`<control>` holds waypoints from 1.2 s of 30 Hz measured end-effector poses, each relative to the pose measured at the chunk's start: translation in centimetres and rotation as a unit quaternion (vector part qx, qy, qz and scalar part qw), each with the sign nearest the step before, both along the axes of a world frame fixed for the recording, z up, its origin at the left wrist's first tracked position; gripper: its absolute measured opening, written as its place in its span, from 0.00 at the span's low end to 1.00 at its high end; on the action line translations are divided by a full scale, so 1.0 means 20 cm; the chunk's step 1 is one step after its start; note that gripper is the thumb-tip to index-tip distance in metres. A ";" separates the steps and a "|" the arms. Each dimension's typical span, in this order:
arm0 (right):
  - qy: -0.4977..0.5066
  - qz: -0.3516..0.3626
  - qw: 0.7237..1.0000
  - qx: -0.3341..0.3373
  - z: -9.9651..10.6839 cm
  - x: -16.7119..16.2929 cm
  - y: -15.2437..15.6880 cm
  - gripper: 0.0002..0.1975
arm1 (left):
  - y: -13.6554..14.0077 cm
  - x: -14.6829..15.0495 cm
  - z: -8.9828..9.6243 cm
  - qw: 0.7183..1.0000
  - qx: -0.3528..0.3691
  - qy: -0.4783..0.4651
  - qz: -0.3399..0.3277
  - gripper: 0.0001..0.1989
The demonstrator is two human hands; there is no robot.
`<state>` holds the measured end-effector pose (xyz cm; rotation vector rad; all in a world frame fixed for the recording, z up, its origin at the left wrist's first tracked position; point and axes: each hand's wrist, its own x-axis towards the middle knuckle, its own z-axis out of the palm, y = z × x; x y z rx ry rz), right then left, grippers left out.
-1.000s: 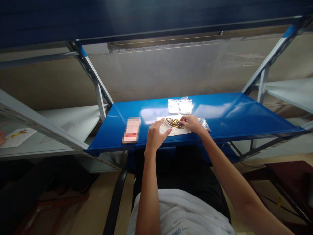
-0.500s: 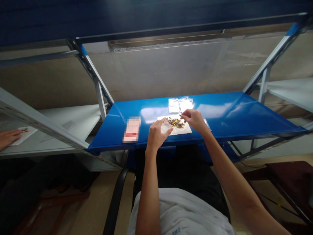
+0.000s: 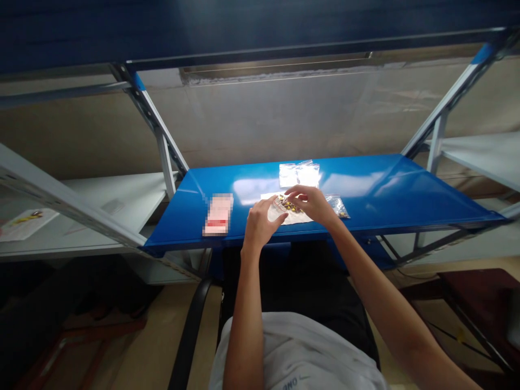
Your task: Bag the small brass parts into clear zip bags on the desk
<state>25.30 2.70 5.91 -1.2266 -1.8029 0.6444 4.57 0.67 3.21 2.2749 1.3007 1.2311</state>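
My left hand (image 3: pixel 261 223) is curved around a small clear zip bag (image 3: pixel 279 206), its mouth held between thumb and fingers. My right hand (image 3: pixel 311 202) pinches a small capsule-like piece at its fingertips, just above the bag's mouth; the piece is mostly hidden. Beneath both hands lies a white cloth or sheet (image 3: pixel 298 218). A pile of small yellow and dark brown capsule-like pieces (image 3: pixel 291 206) rests on it, partly covered by the right hand.
Flat clear bags (image 3: pixel 298 174) lie behind the pile on the blue table (image 3: pixel 377 203). Right of my hand is a clear bag (image 3: pixel 338 207) with a few pieces. A blurred pink-white item (image 3: pixel 219 214) sits left. Another white sheet (image 3: pixel 28 225) with yellow pieces is on the neighbouring shelf.
My right hand has moved left from the pile's right edge to the bag's mouth. The clear bag on the right is now uncovered. A co-worker's hand at far left has left view.
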 end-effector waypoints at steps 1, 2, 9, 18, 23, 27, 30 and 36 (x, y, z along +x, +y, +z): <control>-0.030 -0.042 0.999 0.012 -0.02 0.02 0.02 0.10 | 0.00 0.00 0.00 1.000 0.001 0.001 0.004 0.27; -0.067 -0.079 0.994 0.022 -0.04 0.04 0.04 0.09 | 0.00 0.00 -0.01 1.000 0.001 0.001 0.007 0.27; -0.217 -0.137 0.966 0.020 -0.23 0.06 0.11 0.08 | 0.00 0.01 -0.01 1.000 0.002 0.000 0.006 0.26; -0.198 -0.141 0.970 0.015 -0.22 0.06 0.12 0.07 | 0.01 0.00 -0.02 1.000 0.001 0.004 0.014 0.26; -0.072 -0.114 0.991 -0.004 -0.11 0.05 0.06 0.13 | 0.01 0.01 -0.01 1.000 0.000 -0.001 0.004 0.27; 0.033 0.014 0.999 -0.039 -0.02 -0.01 -0.03 0.20 | -0.01 0.02 0.01 1.000 -0.019 -0.008 -0.006 0.26; 0.026 0.049 0.998 -0.036 0.01 -0.07 -0.08 0.21 | -0.02 0.03 0.03 1.000 -0.021 -0.008 -0.020 0.25; -0.028 0.017 0.999 -0.001 -0.01 -0.10 -0.08 0.20 | -0.02 0.04 0.02 0.998 -0.035 -0.029 -0.040 0.23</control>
